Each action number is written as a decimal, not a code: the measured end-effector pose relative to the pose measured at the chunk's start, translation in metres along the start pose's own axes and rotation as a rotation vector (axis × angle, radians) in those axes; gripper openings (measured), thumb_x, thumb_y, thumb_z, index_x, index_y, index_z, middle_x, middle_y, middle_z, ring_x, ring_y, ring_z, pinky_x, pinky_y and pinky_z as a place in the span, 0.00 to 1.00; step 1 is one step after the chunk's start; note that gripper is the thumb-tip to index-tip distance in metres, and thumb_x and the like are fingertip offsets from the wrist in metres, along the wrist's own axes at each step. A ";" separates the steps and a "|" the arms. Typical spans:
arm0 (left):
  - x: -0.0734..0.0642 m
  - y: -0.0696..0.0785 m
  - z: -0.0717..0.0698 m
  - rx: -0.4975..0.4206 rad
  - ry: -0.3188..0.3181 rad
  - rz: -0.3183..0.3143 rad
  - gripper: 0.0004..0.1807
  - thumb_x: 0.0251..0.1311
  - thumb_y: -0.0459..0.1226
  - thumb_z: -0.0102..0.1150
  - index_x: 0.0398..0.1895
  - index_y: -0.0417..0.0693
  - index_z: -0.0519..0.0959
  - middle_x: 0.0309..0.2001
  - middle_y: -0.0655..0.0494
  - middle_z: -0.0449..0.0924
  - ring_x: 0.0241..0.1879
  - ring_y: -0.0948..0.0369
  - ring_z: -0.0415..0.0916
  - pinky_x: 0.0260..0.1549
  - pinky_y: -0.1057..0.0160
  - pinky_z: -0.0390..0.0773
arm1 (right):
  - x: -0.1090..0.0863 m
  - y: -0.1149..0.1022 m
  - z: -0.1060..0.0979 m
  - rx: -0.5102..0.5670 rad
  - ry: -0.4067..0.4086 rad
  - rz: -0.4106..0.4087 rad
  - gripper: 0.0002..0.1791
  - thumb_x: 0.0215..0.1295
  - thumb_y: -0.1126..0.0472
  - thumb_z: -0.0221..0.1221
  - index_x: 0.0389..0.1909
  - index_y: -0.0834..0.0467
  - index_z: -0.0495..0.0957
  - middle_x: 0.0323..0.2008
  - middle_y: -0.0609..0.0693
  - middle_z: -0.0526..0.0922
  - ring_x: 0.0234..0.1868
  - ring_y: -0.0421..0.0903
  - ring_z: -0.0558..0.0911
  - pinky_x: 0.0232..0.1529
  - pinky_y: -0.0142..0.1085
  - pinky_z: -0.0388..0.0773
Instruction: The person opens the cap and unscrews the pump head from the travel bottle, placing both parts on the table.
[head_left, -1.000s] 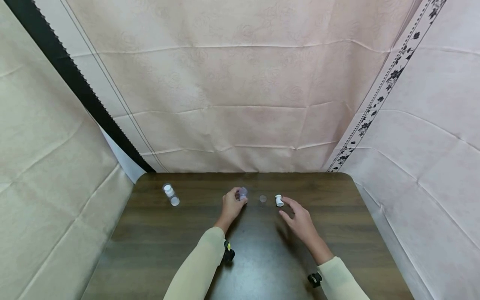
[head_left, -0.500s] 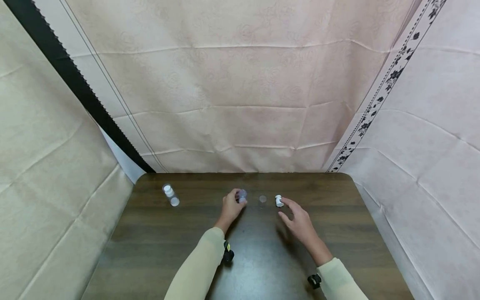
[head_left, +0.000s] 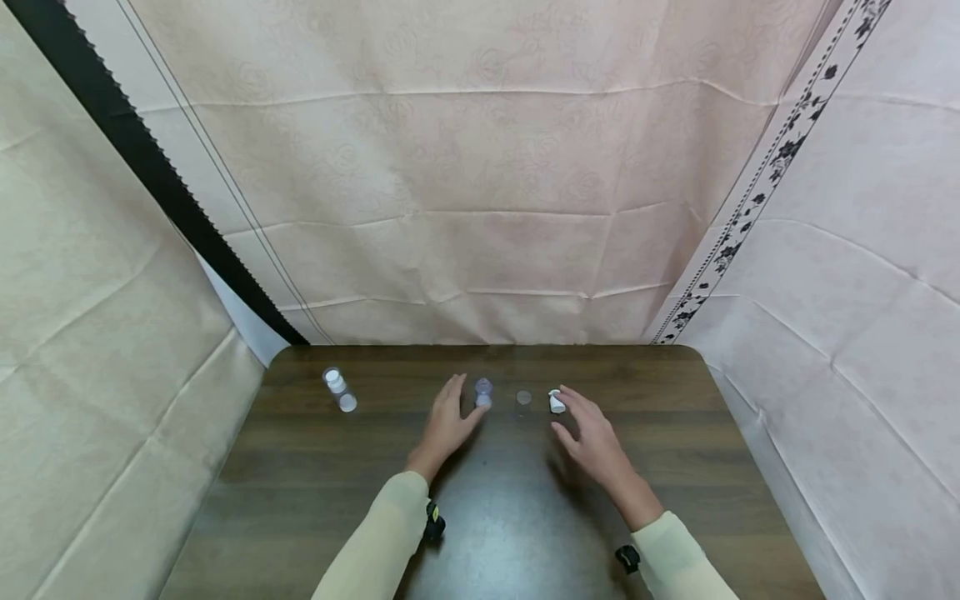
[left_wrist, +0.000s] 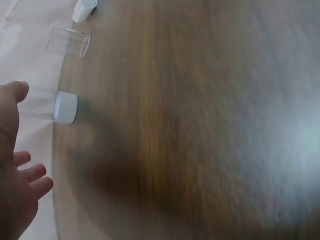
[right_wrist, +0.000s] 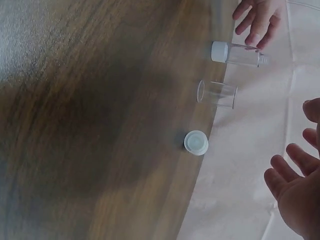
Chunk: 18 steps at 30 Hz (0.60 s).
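Note:
A clear small bottle with a white base point(head_left: 483, 390) stands on the table by my left hand point(head_left: 444, 427). That hand's fingers are spread; its thumb point(left_wrist: 19, 91) lies close to the clear body, and I cannot tell whether it touches. To the right stands a clear plastic cup point(right_wrist: 220, 94), faint in the head view. Beyond it is a small white cap-like piece point(head_left: 557, 403), whose round opening shows in the right wrist view. My right hand point(head_left: 594, 443) hovers beside this piece with fingers apart, holding nothing.
Another clear container with white parts point(head_left: 340, 390) stands at the far left of the wooden table point(head_left: 495, 533). The table's back edge runs just behind the items. Pale fabric point(head_left: 480, 192) hangs behind and on both sides.
My left hand has let go of the clear bottle, its fingers opening and drawing back to the left. The bottle stays standing. My right hand has hardly moved.

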<state>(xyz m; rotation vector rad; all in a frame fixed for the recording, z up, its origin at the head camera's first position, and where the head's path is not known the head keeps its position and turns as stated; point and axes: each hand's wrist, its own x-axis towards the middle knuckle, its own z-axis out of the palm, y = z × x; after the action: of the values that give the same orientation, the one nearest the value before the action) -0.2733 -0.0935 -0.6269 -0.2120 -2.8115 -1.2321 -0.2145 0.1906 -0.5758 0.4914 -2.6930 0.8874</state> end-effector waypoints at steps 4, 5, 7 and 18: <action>-0.009 -0.004 -0.009 0.098 -0.009 0.026 0.43 0.69 0.53 0.63 0.81 0.50 0.57 0.81 0.43 0.55 0.78 0.43 0.57 0.70 0.37 0.66 | 0.002 -0.002 0.000 -0.024 -0.021 -0.035 0.31 0.68 0.58 0.68 0.71 0.57 0.73 0.73 0.56 0.72 0.72 0.59 0.72 0.66 0.59 0.74; -0.011 -0.006 -0.012 0.126 -0.010 0.029 0.43 0.70 0.54 0.62 0.82 0.50 0.57 0.81 0.43 0.56 0.78 0.43 0.57 0.71 0.37 0.66 | 0.002 -0.003 0.001 -0.028 -0.021 -0.050 0.31 0.69 0.58 0.68 0.71 0.57 0.73 0.73 0.56 0.72 0.72 0.59 0.71 0.66 0.58 0.74; -0.015 -0.009 -0.016 0.176 -0.014 0.032 0.44 0.70 0.55 0.62 0.82 0.51 0.57 0.81 0.44 0.56 0.78 0.43 0.57 0.71 0.38 0.65 | 0.003 -0.005 0.002 -0.033 -0.020 -0.081 0.31 0.69 0.59 0.68 0.71 0.57 0.72 0.73 0.56 0.71 0.72 0.58 0.71 0.66 0.57 0.75; -0.036 -0.020 -0.044 0.325 0.018 0.083 0.43 0.69 0.55 0.62 0.80 0.48 0.60 0.79 0.40 0.60 0.76 0.40 0.60 0.71 0.38 0.65 | 0.010 -0.021 0.014 -0.052 -0.030 -0.183 0.32 0.68 0.58 0.69 0.72 0.54 0.72 0.73 0.54 0.72 0.72 0.55 0.73 0.67 0.54 0.75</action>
<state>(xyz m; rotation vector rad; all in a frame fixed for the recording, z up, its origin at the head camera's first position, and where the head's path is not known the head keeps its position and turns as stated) -0.2409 -0.1426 -0.6154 -0.2922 -2.8988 -0.7417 -0.2168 0.1642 -0.5722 0.7311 -2.6378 0.7636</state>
